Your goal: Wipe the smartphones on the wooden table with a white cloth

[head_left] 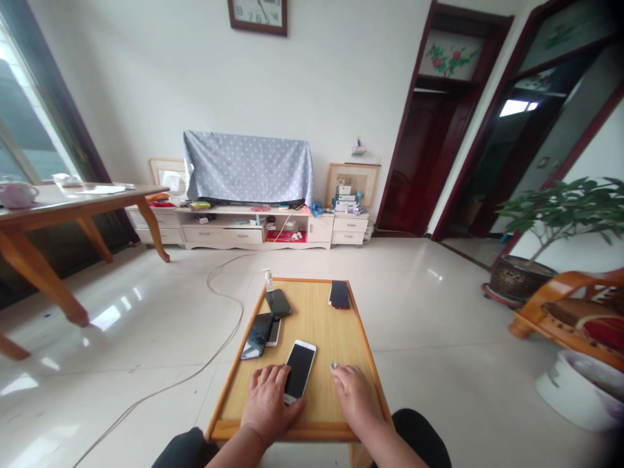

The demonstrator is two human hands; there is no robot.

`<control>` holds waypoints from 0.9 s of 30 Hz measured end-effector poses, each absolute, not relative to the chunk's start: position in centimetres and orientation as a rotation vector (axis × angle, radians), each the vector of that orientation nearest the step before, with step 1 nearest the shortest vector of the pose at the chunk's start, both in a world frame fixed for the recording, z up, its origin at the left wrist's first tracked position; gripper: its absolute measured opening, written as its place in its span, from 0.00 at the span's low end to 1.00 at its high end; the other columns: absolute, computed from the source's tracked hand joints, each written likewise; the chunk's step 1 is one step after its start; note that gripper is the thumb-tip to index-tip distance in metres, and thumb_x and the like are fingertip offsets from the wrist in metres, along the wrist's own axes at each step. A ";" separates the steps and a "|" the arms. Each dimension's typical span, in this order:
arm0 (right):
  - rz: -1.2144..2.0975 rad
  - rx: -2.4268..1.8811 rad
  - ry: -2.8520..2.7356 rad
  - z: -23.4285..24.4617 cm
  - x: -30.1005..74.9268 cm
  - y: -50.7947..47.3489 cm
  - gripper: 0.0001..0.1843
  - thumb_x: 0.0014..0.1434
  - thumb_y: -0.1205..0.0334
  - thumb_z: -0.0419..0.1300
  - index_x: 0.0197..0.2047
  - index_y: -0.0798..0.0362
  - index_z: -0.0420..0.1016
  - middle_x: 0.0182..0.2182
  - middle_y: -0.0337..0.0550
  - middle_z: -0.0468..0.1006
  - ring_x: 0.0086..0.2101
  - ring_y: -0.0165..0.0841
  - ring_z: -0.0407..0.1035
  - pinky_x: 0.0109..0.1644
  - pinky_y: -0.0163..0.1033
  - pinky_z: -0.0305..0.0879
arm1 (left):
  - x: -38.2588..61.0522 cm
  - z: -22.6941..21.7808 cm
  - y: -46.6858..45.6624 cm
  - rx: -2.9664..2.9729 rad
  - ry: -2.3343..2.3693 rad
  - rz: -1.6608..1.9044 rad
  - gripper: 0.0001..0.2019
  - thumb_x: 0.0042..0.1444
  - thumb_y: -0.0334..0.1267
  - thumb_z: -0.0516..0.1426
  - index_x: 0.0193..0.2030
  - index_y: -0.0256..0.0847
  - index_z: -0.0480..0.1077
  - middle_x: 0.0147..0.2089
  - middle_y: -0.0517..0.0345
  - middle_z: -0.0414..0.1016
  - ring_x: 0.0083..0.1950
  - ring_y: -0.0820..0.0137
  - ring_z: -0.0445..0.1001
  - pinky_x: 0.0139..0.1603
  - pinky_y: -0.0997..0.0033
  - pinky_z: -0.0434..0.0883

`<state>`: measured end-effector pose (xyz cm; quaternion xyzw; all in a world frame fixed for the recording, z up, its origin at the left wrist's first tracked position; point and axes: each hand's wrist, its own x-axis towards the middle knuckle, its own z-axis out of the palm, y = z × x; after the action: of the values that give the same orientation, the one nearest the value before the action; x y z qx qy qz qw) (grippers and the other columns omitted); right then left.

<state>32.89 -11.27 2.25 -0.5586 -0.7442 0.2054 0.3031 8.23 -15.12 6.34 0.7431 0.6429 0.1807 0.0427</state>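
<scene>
A white smartphone with a dark screen lies face up near the front of the small wooden table. My left hand grips it at its lower left, with the fingers along the left edge and the thumb by the bottom end. To the right of the phone, my right hand rests low over the tabletop, its fingers closed in a pinch. A small whitish piece shows at those fingertips; its kind is too small to make out.
Dark phones overlap along the table's left side, partly covering another phone. A pump bottle stands at the far left corner, and stacked phones lie at the far right. A cable crosses the floor.
</scene>
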 end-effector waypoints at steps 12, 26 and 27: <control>0.680 -1.500 -1.614 2.4 33.8 -10.6 0.17 0.64 0.52 0.54 0.50 0.48 0.78 0.46 0.46 0.82 0.46 0.40 0.75 0.50 0.40 0.69 | 7.9 4.5 -14.7 2.370 1.825 0.459 0.30 0.58 0.46 0.55 0.68 0.46 0.63 0.72 0.50 0.62 0.70 0.52 0.61 0.68 0.46 0.55; 0.523 -1.458 -1.626 3.0 34.5 -9.8 0.24 0.66 0.45 0.54 0.56 0.49 0.77 0.55 0.51 0.78 0.56 0.45 0.69 0.63 0.49 0.63 | 7.8 5.0 -11.6 2.053 1.887 0.850 0.30 0.60 0.62 0.53 0.61 0.43 0.69 0.60 0.45 0.73 0.63 0.51 0.69 0.64 0.46 0.64; 0.598 -1.444 -1.532 3.1 34.7 -8.8 0.26 0.66 0.43 0.53 0.58 0.50 0.76 0.57 0.51 0.76 0.58 0.45 0.69 0.64 0.49 0.62 | 8.2 5.1 -10.4 1.977 1.852 0.918 0.30 0.60 0.62 0.53 0.60 0.43 0.70 0.60 0.44 0.74 0.64 0.51 0.69 0.65 0.47 0.64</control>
<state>34.70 -8.85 3.06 -0.5864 -0.6221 0.2428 0.4585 8.23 -10.41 5.11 0.6844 0.6411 0.3177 0.1405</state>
